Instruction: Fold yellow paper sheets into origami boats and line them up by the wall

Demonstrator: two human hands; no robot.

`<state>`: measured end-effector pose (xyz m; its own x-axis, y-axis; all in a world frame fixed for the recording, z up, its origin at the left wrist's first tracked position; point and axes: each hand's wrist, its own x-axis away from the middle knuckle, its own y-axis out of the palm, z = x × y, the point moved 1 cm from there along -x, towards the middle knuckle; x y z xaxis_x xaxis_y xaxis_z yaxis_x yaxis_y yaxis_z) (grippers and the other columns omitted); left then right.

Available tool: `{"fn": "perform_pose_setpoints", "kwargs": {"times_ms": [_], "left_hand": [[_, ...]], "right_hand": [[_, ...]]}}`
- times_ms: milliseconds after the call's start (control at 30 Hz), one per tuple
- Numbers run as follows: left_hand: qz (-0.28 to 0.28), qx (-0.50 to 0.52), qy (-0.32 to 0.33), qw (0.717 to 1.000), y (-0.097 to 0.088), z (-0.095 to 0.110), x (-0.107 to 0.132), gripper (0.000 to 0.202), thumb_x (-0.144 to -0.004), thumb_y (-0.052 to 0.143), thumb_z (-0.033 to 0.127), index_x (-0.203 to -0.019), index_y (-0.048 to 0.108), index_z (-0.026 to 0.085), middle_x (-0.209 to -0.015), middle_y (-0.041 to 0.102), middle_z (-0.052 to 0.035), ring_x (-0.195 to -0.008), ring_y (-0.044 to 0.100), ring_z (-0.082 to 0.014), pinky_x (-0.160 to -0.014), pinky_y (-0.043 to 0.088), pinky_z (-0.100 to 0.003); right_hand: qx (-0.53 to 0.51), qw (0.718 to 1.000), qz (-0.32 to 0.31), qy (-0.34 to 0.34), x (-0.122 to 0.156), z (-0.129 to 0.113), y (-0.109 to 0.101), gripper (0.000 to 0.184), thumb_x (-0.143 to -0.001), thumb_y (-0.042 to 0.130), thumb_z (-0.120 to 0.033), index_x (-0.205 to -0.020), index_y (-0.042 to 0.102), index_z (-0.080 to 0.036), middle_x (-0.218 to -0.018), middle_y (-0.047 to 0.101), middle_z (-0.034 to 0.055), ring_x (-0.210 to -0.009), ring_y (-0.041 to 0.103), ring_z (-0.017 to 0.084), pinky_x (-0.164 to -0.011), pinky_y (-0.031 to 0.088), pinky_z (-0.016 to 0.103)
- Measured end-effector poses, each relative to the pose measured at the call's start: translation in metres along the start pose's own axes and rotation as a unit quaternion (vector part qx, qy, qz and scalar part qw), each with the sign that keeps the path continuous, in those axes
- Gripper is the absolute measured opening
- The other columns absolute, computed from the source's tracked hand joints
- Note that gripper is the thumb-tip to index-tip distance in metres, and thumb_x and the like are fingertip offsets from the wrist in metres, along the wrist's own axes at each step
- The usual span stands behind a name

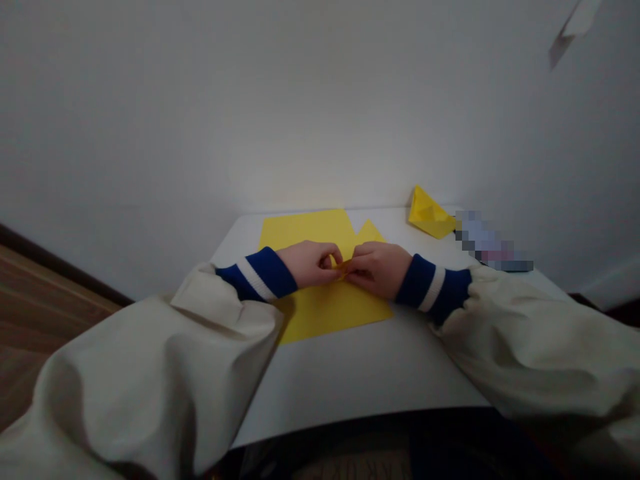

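Observation:
In the middle of the head view, my left hand (pixel 309 263) and my right hand (pixel 381 268) meet over a large yellow paper sheet (pixel 330 313) lying flat. A small folded piece of yellow paper (pixel 343 267) is pinched between them. My left thumb and index finger curl around to its left end; my right fingers close on its right end. Most of this folded piece is hidden by the fingers. Behind my right hand a pointed yellow paper corner (pixel 370 231) sticks up; whether it belongs to the held piece I cannot tell.
A folded yellow paper boat (pixel 430 215) sits at the back right of the white table (pixel 370 373). Beside it lies a blurred-out flat object (pixel 493 247). A pale wall (pixel 320 107) rises right behind the table. Brown wooden furniture (pixel 45 313) stands at left.

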<state>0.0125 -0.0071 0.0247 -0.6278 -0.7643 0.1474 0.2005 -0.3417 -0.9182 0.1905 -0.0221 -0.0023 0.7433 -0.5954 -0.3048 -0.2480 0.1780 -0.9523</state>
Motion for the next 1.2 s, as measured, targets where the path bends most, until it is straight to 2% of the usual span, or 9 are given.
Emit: {"fn": "perform_pose_setpoints", "kwargs": {"times_ms": [100, 200, 367, 467, 633, 733, 900, 1033, 1200], "left_hand": [[-0.011, 0.01, 0.007, 1.0, -0.001, -0.001, 0.0003, 0.032, -0.076, 0.055, 0.041, -0.095, 0.057, 0.016, -0.069, 0.061, 0.0006, -0.058, 0.053, -0.0116, -0.054, 0.036, -0.022], [0.005, -0.019, 0.0, 1.0, -0.0001, -0.0004, -0.0009, 0.024, -0.075, 0.056, 0.035, -0.09, 0.057, 0.016, -0.069, 0.061, 0.0002, -0.058, 0.053, -0.0114, -0.053, 0.035, -0.021], [0.023, -0.077, -0.002, 0.997, 0.0016, 0.0005, -0.0024, 0.019, -0.074, 0.056, 0.028, -0.089, 0.058, 0.017, -0.069, 0.061, 0.0, -0.056, 0.051, -0.0116, -0.053, 0.033, -0.022], [0.021, -0.069, 0.006, 0.997, 0.0029, -0.0008, -0.0025, 0.019, -0.072, 0.057, 0.025, -0.089, 0.058, 0.017, -0.069, 0.061, 0.0004, -0.056, 0.052, -0.0113, -0.053, 0.034, -0.022], [0.015, -0.046, 0.006, 0.999, 0.0044, -0.0021, -0.0031, 0.019, -0.068, 0.058, 0.022, -0.087, 0.056, 0.017, -0.07, 0.062, 0.0013, -0.058, 0.054, -0.0112, -0.053, 0.036, -0.021], [0.009, -0.052, 0.002, 0.999, 0.0046, -0.0026, -0.0037, 0.021, -0.066, 0.058, 0.021, -0.087, 0.055, 0.017, -0.071, 0.063, 0.0012, -0.059, 0.055, -0.0117, -0.053, 0.036, -0.021], [-0.006, -0.033, 0.018, 0.999, 0.0051, -0.0055, -0.0042, 0.024, -0.065, 0.057, 0.018, -0.089, 0.052, 0.018, -0.072, 0.062, 0.0017, -0.06, 0.055, -0.0114, -0.053, 0.037, -0.021], [0.003, -0.021, 0.012, 1.0, 0.0052, -0.0063, -0.0039, 0.023, -0.065, 0.056, 0.019, -0.086, 0.048, 0.018, -0.069, 0.06, 0.0026, -0.057, 0.053, -0.0112, -0.052, 0.036, -0.021], [0.003, -0.022, 0.016, 1.0, 0.0065, -0.0055, -0.0041, 0.021, -0.061, 0.056, 0.018, -0.08, 0.046, 0.019, -0.067, 0.057, 0.0037, -0.055, 0.049, -0.0108, -0.05, 0.035, -0.022]], "right_hand": [[-0.018, 1.0, 0.001, 0.012, -0.0005, 0.0022, 0.0014, 0.027, -0.086, 0.048, -0.035, -0.08, 0.069, -0.018, -0.073, 0.062, 0.005, -0.066, 0.051, 0.013, -0.059, 0.034, 0.025], [-0.022, 1.0, -0.001, 0.021, -0.0013, 0.0048, 0.0023, 0.028, -0.086, 0.048, -0.036, -0.081, 0.069, -0.018, -0.073, 0.063, 0.0048, -0.066, 0.051, 0.013, -0.06, 0.033, 0.025], [-0.039, 0.998, 0.008, 0.05, -0.001, 0.0092, 0.003, 0.019, -0.083, 0.052, -0.032, -0.085, 0.066, -0.019, -0.073, 0.065, 0.0023, -0.067, 0.052, 0.013, -0.06, 0.033, 0.025], [-0.015, 1.0, -0.001, 0.017, 0.0005, 0.0089, 0.0019, 0.021, -0.085, 0.049, -0.031, -0.087, 0.066, -0.019, -0.076, 0.065, 0.0037, -0.067, 0.052, 0.013, -0.06, 0.033, 0.025], [0.038, 0.995, -0.014, -0.089, 0.0031, 0.0064, -0.0005, 0.028, -0.091, 0.04, -0.029, -0.098, 0.066, -0.023, -0.081, 0.064, 0.005, -0.07, 0.051, 0.014, -0.059, 0.032, 0.026], [0.06, 0.99, -0.021, -0.125, 0.0032, 0.0056, -0.0016, 0.029, -0.092, 0.039, -0.027, -0.104, 0.065, -0.026, -0.085, 0.063, 0.0058, -0.073, 0.049, 0.014, -0.059, 0.032, 0.026], [0.076, 0.989, -0.038, -0.117, 0.003, 0.0051, -0.0016, 0.029, -0.092, 0.039, -0.028, -0.107, 0.064, -0.026, -0.088, 0.062, 0.0058, -0.076, 0.049, 0.016, -0.059, 0.031, 0.027], [0.09, 0.989, -0.033, -0.11, 0.0022, 0.0037, 0.0016, 0.031, -0.091, 0.039, -0.026, -0.112, 0.061, -0.025, -0.09, 0.059, 0.0071, -0.077, 0.047, 0.017, -0.061, 0.034, 0.028], [0.09, 0.991, -0.049, -0.088, -0.0003, 0.0012, 0.0014, 0.03, -0.089, 0.04, -0.024, -0.104, 0.064, -0.013, -0.09, 0.059, 0.0103, -0.077, 0.048, 0.017, -0.068, 0.037, 0.03]]}}
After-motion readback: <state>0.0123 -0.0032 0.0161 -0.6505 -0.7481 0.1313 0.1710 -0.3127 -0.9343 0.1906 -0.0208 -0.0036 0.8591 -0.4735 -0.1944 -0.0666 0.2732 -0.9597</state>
